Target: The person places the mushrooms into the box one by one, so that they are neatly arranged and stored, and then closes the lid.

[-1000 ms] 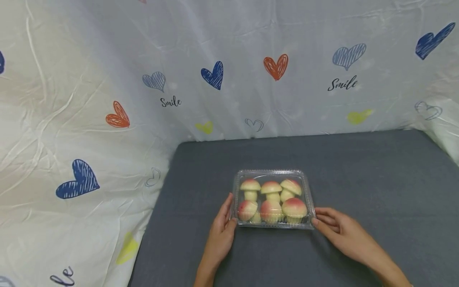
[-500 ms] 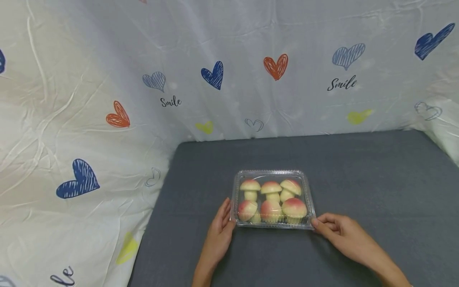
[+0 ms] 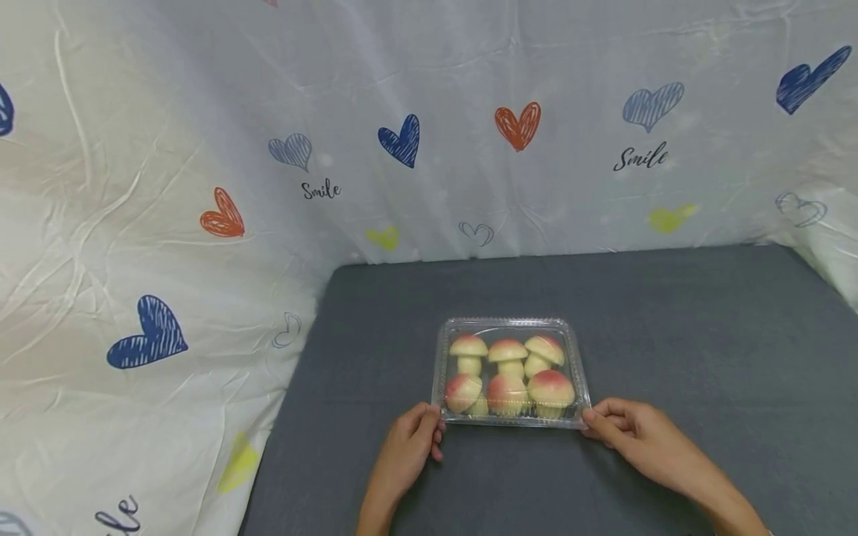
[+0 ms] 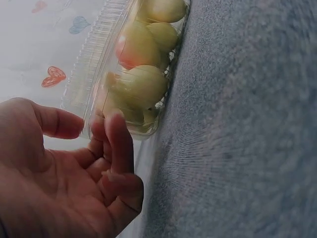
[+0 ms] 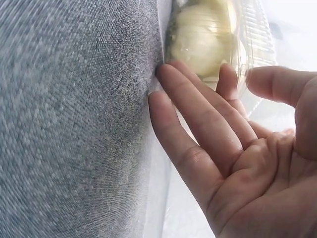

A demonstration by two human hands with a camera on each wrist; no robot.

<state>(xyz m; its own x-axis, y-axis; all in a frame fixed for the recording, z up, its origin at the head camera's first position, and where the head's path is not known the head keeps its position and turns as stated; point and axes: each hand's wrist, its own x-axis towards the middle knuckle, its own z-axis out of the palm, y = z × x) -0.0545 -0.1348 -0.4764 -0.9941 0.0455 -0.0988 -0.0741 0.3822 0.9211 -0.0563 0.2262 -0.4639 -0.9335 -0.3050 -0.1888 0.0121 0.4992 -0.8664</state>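
Observation:
A clear plastic clamshell box, its lid down, lies on the grey cloth in the head view. Inside are several mushroom-shaped pieces, cream below with pinkish-red caps, in two rows. My left hand pinches the rim at the near left corner between thumb and index finger; the other fingers curl below it. At the near right corner, my right hand pinches the rim with thumb and index finger. In the right wrist view its remaining fingers stretch out beside the box wall, close over the cloth.
A dark grey cloth covers the table. Behind it hangs a white sheet printed with hearts and the word Smile; more of this sheet runs along the left side and shows at the right edge.
My left hand has slid from the box's left side towards me to its near corner, and its fingers have curled in. The right fingers have shifted slightly; the box stays in place.

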